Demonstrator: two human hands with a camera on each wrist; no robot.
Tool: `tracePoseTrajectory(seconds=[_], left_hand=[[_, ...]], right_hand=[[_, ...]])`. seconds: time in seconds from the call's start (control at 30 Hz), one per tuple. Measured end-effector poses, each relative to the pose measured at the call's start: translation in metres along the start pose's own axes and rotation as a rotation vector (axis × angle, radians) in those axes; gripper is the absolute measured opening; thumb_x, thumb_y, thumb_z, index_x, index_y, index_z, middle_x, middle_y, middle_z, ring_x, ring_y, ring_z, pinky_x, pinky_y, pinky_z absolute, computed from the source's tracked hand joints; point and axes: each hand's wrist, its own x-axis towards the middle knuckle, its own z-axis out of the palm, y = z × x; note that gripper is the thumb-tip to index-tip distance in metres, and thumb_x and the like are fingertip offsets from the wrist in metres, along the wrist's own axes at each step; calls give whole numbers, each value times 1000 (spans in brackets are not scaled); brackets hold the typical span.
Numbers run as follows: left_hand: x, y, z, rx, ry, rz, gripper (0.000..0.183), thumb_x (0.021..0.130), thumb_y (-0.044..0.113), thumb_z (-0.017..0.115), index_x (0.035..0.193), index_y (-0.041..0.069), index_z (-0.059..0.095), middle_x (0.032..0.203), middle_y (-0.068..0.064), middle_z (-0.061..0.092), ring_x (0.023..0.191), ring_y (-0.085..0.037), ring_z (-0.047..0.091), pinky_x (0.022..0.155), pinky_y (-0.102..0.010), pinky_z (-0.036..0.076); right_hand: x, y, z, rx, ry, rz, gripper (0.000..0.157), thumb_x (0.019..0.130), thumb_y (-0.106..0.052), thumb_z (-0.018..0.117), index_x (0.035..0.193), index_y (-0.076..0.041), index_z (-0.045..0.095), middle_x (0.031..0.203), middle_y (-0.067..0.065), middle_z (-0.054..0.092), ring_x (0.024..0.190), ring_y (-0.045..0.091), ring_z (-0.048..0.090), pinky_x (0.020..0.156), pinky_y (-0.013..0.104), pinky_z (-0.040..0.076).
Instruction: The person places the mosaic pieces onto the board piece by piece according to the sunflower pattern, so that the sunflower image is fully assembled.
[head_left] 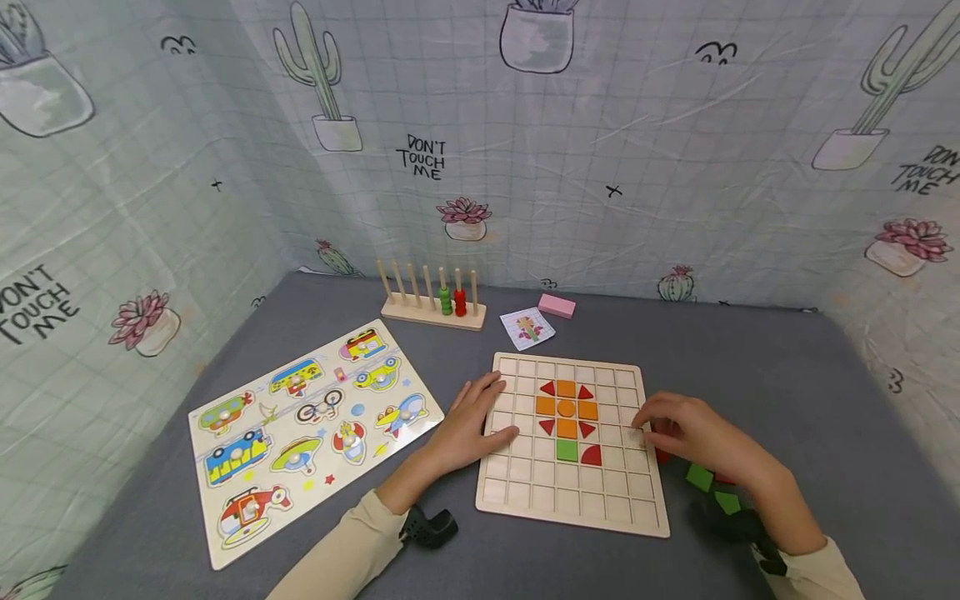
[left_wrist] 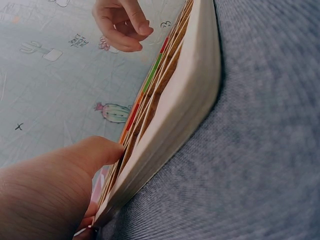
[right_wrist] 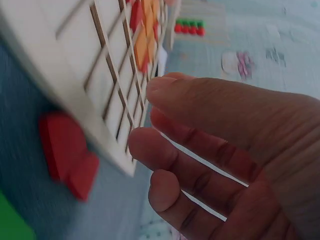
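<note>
Smooth wooden board — matt woven cloth

Play corner: cactus-print cloth backdrop, grid board, peg puzzle.

Pale gridded board, squares orange (one green), card seemingly pink-patterned

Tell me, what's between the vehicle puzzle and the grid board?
In the head view, the left hand lies between the vehicle puzzle and the grid board, touching the board's left edge.
</note>
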Motion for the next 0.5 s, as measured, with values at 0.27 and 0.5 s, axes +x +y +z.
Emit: tracePoseTrajectory(seconds=[0.27,0.5], left_hand=[[0,-1,-1,-3,9,1,72,91,36,66,148,1,38,157,-14,28,146,-31,23,121,-48,9],[0,-1,0,-4,8,7,71,91,35,66,147,1,40,157,-14,29,145,-32,24,121,-49,9]], right_hand=[[-9,17,-11,-27,16,20,21,81,3,73,101,-4,68,99,7,63,69,0,48,56,23,46],[-12,34,-8,9,-53,50,26,79,8,72,101,-5,68,106,15,61,68,1,47,56,23,45]])
